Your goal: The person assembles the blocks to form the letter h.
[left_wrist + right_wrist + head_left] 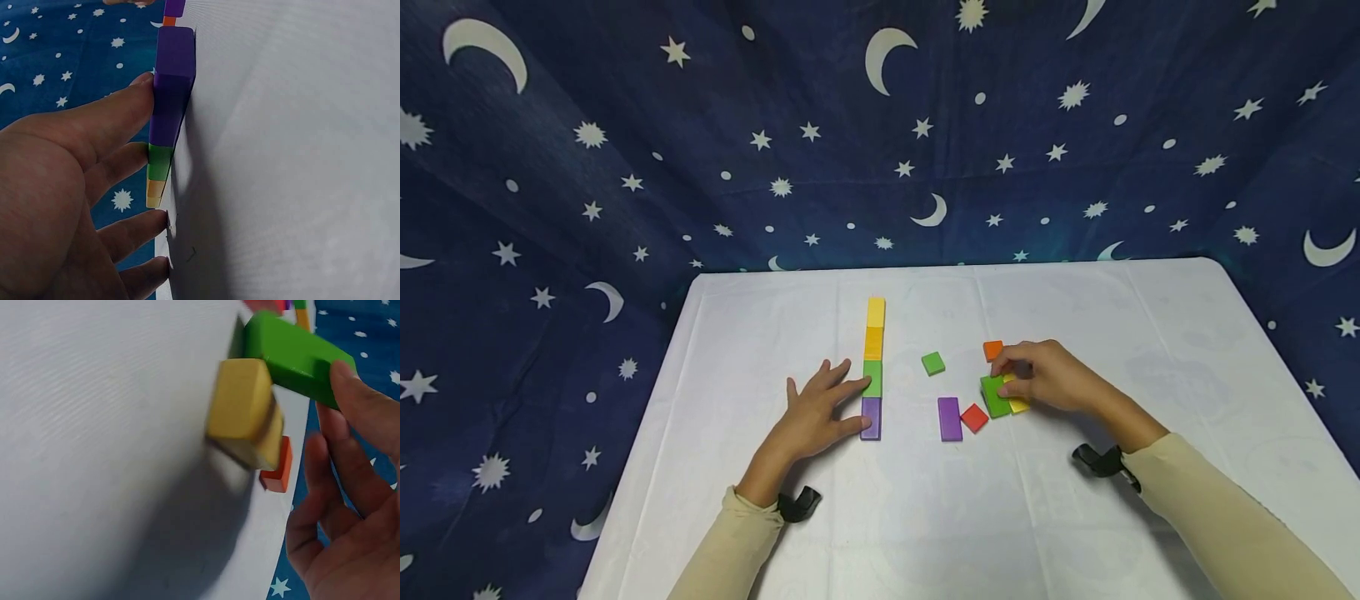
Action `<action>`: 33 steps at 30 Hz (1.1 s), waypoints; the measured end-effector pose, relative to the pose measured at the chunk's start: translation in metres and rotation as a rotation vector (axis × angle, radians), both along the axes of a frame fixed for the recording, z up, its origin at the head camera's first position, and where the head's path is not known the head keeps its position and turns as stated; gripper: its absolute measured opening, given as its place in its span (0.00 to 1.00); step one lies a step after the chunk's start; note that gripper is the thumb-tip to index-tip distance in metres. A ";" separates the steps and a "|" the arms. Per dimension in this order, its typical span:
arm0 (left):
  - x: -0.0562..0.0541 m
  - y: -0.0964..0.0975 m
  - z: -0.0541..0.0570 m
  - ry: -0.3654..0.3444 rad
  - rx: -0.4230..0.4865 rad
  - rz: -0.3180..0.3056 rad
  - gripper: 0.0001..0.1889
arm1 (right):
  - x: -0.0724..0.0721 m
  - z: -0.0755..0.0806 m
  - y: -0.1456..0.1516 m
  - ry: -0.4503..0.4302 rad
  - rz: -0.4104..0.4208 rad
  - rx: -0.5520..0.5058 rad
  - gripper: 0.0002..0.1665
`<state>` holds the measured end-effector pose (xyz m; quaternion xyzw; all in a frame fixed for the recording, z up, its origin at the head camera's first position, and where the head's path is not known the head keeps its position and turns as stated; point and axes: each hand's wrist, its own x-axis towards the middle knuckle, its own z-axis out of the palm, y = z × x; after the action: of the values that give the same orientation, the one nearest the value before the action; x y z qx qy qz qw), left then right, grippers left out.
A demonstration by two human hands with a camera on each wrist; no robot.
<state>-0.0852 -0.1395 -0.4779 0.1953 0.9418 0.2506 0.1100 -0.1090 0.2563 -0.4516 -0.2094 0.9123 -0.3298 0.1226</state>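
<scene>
A straight row of blocks stands left of centre: two yellow blocks [874,327] at the far end, a green block [872,371], then a purple block [871,408] nearest. My left hand [815,417] lies along the row's left side, thumb touching the purple block and a finger at the green one, fingers fairly straight. My right hand [1054,377] pinches a larger green block [294,353] between thumb and fingers. That block looks tilted, with a yellow block [240,403] right beside it, partly covered by the hand in the head view.
Between the hands lie a small green block [933,363], a purple block [950,419] and a red block [974,418] touching or nearly touching it. An orange block [992,350] sits beyond my right fingertips. The white table [775,317] meets a dark blue star-patterned cloth [850,167] behind.
</scene>
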 end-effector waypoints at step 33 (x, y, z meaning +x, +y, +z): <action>0.000 -0.002 -0.001 -0.015 -0.006 -0.007 0.34 | -0.047 0.002 -0.083 -0.225 -0.205 -0.209 0.03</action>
<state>-0.0851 -0.1412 -0.4791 0.1964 0.9410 0.2489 0.1183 -0.1558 0.1738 -0.4492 -0.0888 0.8703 -0.4549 0.1670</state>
